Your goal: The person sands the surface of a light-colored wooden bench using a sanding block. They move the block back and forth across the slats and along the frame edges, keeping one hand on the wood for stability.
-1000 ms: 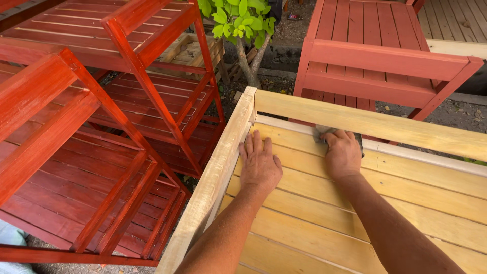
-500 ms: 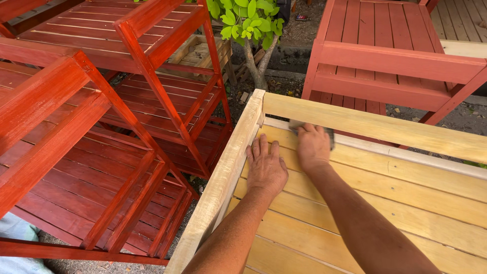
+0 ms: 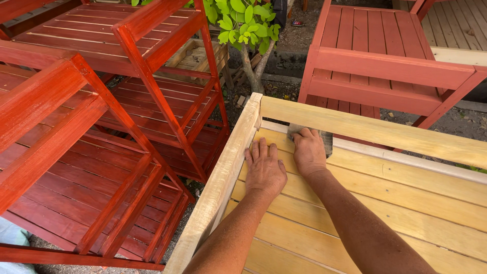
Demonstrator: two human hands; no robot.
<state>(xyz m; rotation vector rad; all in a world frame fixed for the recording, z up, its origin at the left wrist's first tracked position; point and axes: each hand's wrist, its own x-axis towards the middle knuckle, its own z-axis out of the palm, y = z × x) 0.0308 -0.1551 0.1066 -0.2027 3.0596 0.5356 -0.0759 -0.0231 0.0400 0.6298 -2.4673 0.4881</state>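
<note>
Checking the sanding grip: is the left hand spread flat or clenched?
Spread flat: the left hand lies palm-down, fingers extended, on the pale wooden slats.

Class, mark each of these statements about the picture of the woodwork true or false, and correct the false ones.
1. The right hand presses a grey sanding pad onto the bare wooden slats. True.
2. The left hand holds a paintbrush. False: it lies flat and empty on the slats.
3. The red racks stand to the left of the unpainted piece. True.
4. The piece under the hands is painted red. False: it is pale, unpainted wood.
5. A leafy plant grows beyond the corner. True.
</note>
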